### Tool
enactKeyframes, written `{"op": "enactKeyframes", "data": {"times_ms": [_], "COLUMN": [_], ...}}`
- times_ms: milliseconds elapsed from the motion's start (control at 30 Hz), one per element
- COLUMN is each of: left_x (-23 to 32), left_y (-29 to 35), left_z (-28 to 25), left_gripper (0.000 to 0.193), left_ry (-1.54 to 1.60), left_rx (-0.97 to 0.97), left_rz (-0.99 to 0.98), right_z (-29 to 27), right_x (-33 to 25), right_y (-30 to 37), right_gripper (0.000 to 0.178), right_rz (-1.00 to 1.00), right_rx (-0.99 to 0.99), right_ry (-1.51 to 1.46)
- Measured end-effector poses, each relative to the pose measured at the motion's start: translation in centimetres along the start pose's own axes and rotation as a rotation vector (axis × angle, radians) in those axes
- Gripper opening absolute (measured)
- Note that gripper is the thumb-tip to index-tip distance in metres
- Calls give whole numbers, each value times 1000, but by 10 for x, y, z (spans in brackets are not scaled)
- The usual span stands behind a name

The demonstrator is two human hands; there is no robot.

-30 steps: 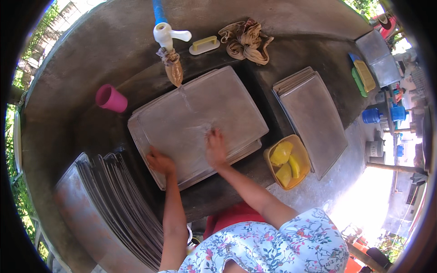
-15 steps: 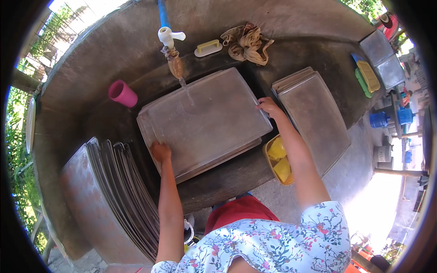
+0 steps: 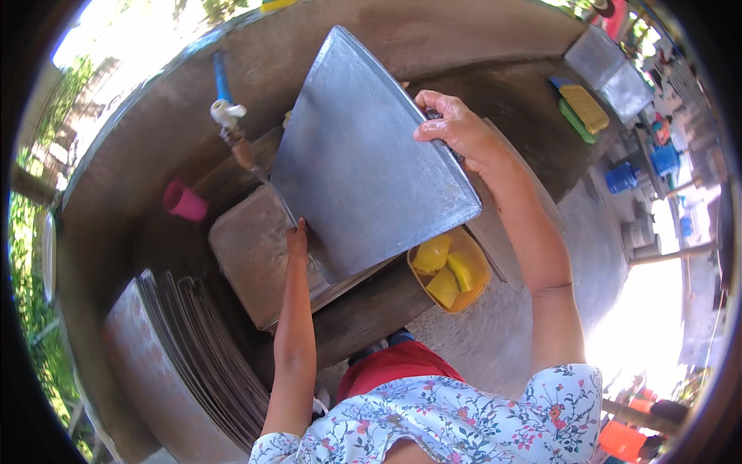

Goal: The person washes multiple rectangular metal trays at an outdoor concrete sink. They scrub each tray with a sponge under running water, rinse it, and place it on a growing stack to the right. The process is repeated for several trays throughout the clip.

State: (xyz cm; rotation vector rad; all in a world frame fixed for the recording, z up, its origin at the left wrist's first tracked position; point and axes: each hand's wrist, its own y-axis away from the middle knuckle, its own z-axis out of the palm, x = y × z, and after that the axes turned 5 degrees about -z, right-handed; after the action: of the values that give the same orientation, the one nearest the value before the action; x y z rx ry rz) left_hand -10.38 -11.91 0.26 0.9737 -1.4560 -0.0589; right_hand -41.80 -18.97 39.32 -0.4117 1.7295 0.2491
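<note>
A large flat metal baking tray point(image 3: 371, 155) is lifted and tilted over the basin, its rim held at two sides. My right hand point(image 3: 460, 131) is closed on its right rim; something dark and rough shows beneath these fingers, too little to name. At the tray's lower left edge, my left hand point(image 3: 297, 240) grips the rim, fingers partly hidden. Under it lie more metal trays point(image 3: 255, 247) in a pile. Behind the raised tray's left side is a white tap point(image 3: 228, 114) on a blue pipe, a thin stream seeming to run from it.
A pink cup point(image 3: 185, 201) stands left of the tap. Several trays point(image 3: 185, 340) lean upright at the left. Below my right forearm sits a yellow tub point(image 3: 481, 280) with yellow sponge-like pieces. Green and yellow plastic items point(image 3: 583, 112) lie near the basin's far right end.
The top tray has come up off the pile and tilted, with both hands on its rim. It now hides the cloth and the brush behind it. My view has shifted a little.
</note>
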Motion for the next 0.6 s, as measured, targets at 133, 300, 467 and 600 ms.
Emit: {"op": "enactKeyframes", "data": {"times_ms": [133,300,467,600], "left_x": [49,125,132,122], "left_y": [12,28,58,74], "left_z": [49,123,251,325], "left_gripper": [45,34,44,52], "left_ry": [-140,-202,-805,-985], "left_rx": [-106,-509,-445,-439], "left_rz": [184,141,729,959], "right_z": [-79,-168,-174,-195], "right_x": [21,118,250,312], "right_y": [61,181,292,357], "right_gripper": [28,39,35,29], "right_rz": [-27,146,129,326], "right_rx": [154,780,1100,1092], "right_ry": [-84,-153,-352,-223]}}
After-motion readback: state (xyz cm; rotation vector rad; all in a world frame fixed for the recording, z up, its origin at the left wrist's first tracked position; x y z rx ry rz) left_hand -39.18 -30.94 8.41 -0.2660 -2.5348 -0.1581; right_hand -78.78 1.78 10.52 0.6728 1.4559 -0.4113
